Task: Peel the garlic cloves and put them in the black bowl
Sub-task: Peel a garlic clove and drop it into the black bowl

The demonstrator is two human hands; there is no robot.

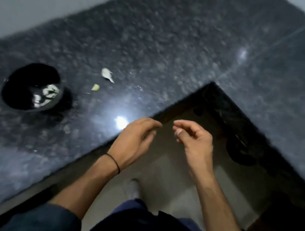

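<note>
Black bowl (32, 86), garlic cloves (107, 74) left of left hand (136, 134), right hand (195, 140), both loosely curled.

Light: dim, cool grey overall.
Glare: two white hot spots on the polished counter (179, 39), the strongest just left of the left hand (133, 140), a fainter one far right.
Shadow: dark patch right of the bowl (11, 91); the recess under the counter edge is nearly black.
Blur: whole frame soft; left hand and right hand (195, 140) smeared.
Edges: counter lines bow, wide-angle.
</note>
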